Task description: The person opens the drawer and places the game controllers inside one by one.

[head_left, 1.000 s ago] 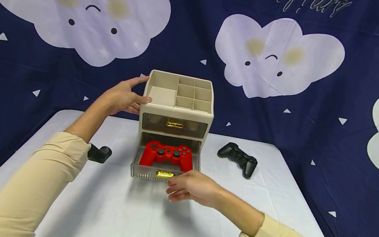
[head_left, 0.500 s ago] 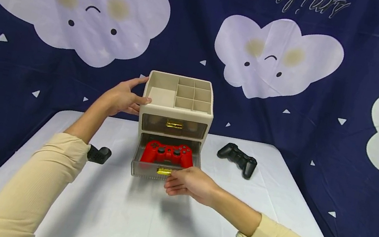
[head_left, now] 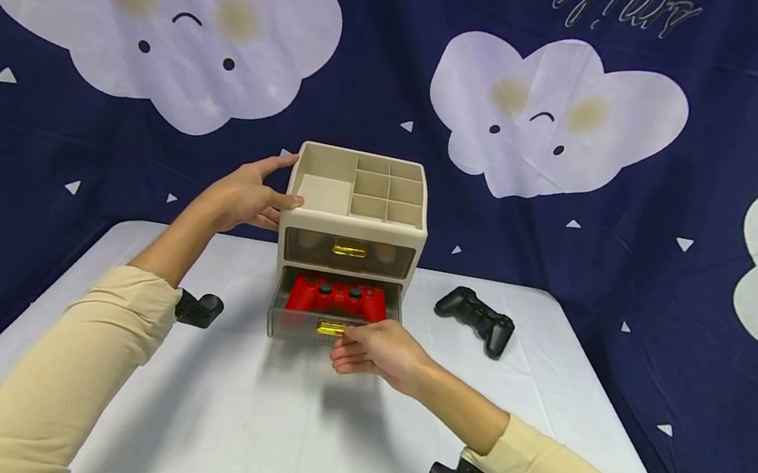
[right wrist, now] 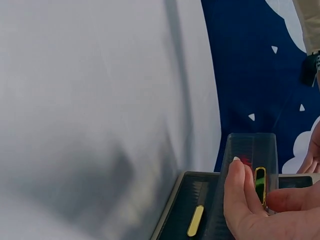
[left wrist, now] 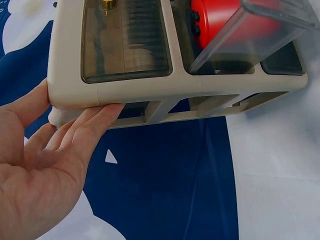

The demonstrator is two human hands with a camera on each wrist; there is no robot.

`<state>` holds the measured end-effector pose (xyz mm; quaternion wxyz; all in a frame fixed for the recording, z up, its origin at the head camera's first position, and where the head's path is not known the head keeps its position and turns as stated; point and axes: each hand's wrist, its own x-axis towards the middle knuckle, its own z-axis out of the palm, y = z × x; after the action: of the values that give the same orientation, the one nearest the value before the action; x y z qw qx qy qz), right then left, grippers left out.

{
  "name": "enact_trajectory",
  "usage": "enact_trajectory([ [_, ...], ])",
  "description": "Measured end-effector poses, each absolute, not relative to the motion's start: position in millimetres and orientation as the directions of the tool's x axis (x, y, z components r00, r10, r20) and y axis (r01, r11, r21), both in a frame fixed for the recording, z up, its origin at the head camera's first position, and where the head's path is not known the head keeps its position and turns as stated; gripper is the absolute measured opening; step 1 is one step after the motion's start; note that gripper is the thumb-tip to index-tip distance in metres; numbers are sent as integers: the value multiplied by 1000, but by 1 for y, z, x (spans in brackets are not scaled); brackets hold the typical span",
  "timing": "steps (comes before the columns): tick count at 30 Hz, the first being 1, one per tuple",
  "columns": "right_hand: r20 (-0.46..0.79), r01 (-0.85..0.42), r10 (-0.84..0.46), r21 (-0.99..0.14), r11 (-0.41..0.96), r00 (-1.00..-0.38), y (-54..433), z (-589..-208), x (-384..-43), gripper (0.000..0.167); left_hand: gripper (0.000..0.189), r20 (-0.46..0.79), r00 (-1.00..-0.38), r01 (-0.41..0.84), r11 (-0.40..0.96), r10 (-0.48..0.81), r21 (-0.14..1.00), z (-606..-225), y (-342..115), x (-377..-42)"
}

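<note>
A person's left hand (head_left: pixel 245 196) presses the left side of a beige cabinet (head_left: pixel 353 227) near its top, fingers spread apart and thumb by the front rim, likely to keep it from shifting on the white desk (head_left: pixel 253 434). The right hand (head_left: pixel 384 353) pinches the right end of a gold handle (head_left: pixel 330 328) between thumb and fingers, a hold that probably helps steer the clear lower drawer (head_left: pixel 290 327), which juts partly out. Inside lies a red game controller (head_left: pixel 337 299), grips toward the front, a position that seems to suit the drawer's width. The upper drawer (head_left: pixel 305 245) is closed. The cabinet stands near the middle of the desk's back edge, presumably for easy reach. A black game controller (head_left: pixel 474 319) rests askew toward the back right corner, apart from the drawer and touched by neither hand.
</note>
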<state>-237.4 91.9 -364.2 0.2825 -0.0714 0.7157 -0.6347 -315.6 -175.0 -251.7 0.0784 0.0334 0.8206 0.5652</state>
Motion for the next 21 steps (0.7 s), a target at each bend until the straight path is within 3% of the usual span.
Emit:
enact_trajectory([
  [21,-293,262,-349,-956,133,-890,81,-370,-275,35,88,-96,-986,-40,357,139,933,-254,-175,-318],
])
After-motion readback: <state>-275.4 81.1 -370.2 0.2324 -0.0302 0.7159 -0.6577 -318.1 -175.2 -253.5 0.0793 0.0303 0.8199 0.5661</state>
